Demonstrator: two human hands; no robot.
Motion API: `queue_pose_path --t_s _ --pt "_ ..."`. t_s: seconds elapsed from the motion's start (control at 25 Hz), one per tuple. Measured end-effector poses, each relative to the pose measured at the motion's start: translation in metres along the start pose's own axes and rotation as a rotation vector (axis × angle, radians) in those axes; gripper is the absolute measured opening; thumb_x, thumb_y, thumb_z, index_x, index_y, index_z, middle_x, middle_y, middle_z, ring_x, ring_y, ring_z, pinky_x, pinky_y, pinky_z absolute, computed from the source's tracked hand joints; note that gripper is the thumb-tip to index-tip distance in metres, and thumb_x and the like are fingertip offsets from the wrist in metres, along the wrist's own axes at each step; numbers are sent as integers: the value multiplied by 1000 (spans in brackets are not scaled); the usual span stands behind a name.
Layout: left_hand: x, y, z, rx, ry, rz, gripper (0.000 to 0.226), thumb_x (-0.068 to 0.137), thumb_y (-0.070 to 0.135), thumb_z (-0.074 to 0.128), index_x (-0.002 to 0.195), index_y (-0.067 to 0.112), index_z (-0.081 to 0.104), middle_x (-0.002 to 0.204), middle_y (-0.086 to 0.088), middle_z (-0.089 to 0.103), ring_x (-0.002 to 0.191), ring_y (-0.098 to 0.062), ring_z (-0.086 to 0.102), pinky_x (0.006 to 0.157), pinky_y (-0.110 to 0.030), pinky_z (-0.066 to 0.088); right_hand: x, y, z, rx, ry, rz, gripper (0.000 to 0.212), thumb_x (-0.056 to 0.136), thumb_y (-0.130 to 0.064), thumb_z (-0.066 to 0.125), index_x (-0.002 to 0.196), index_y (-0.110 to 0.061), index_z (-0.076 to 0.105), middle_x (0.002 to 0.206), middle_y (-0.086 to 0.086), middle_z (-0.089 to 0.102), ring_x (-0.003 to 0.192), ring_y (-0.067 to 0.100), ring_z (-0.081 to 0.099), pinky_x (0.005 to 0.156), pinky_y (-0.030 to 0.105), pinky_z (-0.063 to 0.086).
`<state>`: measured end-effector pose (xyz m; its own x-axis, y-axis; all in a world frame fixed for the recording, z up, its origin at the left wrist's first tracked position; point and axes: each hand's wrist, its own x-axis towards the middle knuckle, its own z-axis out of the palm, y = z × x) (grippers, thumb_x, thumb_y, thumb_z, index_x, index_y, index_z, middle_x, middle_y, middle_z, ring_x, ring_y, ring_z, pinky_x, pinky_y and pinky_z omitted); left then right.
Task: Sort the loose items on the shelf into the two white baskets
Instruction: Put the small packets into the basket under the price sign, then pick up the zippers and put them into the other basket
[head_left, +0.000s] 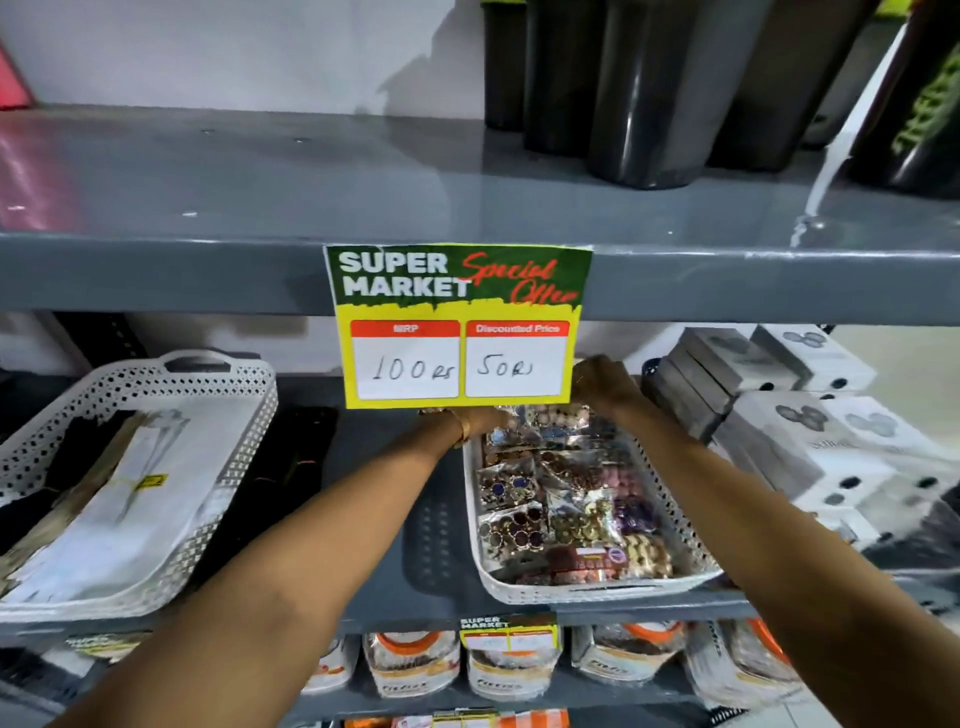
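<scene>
Two white perforated baskets stand on the grey middle shelf. The right basket (675, 519) is full of clear packets of jewellery (550, 499). The left basket (228, 447) holds flat white and tan packets (119, 509). Both my arms reach to the far end of the right basket. My left hand (485, 418) touches the packets at the basket's back edge, its fingers mostly hidden behind the price sign. My right hand (602, 384) rests curled over the packets at the back right. Whether either hand grips a packet is hidden.
A yellow and green price sign (457, 322) hangs from the upper shelf edge and blocks the view behind it. Dark items (291, 457) lie on the shelf between the baskets. White and grey boxes (789, 415) are stacked at right. Dark containers (644, 93) stand above.
</scene>
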<state>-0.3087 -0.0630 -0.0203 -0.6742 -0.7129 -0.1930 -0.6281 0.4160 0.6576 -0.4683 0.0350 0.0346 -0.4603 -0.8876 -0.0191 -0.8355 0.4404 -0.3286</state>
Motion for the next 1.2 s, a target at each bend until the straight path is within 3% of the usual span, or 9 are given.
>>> queue_pose_path --t_s 0.2,0.32,0.48,0.6,0.72,0.88,1.0,1.08,1.2 --pt "-19 22 8 367 -69 44 42 87 3 53 128 4 47 136 -19 51 122 -37 50 94 -44 44 -15 7 27 142 -166 67 15 83 -23 67 83 -8 69 87 7 67 84 16 58 77 24 41" --pt "-13 16 9 431 -88 71 44 87 13 59 128 6 47 133 -18 54 120 -38 52 97 -46 44 -22 4 35 195 -138 59 18 85 -20 65 93 -4 69 88 9 69 78 15 58 78 24 44" --pt "-4 -20 8 220 -144 -115 44 83 41 60 118 14 56 126 -9 59 121 -33 55 102 -46 45 -39 -10 21 210 -19 55 17 89 -24 60 77 -12 62 83 5 67 79 14 62 93 34 45" --pt "-62 -10 -16 94 128 -61 60 88 49 43 136 14 48 147 -12 45 137 -31 39 115 -40 31 -69 -44 -3 413 115 64 18 92 -13 53 99 2 62 103 10 64 110 28 57 104 46 40" --pt "-113 -35 -43 132 675 35 50 90 30 34 131 10 52 141 -17 50 130 -37 46 106 -43 41 -102 -100 6 526 64 -19 22 94 -2 48 76 -13 57 77 -9 51 87 16 53 84 33 49" --pt "-156 -103 -73 243 490 -544 46 88 17 48 132 5 39 133 -24 46 123 -42 47 104 -43 38 -91 -192 74 413 -77 -237 28 93 -26 50 111 -10 64 119 8 65 116 26 56 103 37 42" --pt "-172 -124 -76 275 331 -692 45 94 26 43 134 8 34 138 -23 44 129 -39 44 106 -44 38 -89 -243 119 247 -242 -148 34 92 -32 50 115 -9 60 125 15 61 119 33 54 97 38 44" --pt "-174 -132 -67 363 355 -648 42 91 30 49 130 13 46 126 -20 56 115 -37 57 92 -43 49 -92 -257 142 155 -304 -80 40 93 -30 48 124 -5 50 132 19 53 124 36 49 99 40 43" --pt "-184 -141 -67 526 328 -552 32 64 26 76 95 23 73 81 -9 70 66 -29 70 51 -32 55 -92 -272 159 111 -299 49 35 95 -20 41 127 -7 48 135 15 52 126 34 50 99 40 44"
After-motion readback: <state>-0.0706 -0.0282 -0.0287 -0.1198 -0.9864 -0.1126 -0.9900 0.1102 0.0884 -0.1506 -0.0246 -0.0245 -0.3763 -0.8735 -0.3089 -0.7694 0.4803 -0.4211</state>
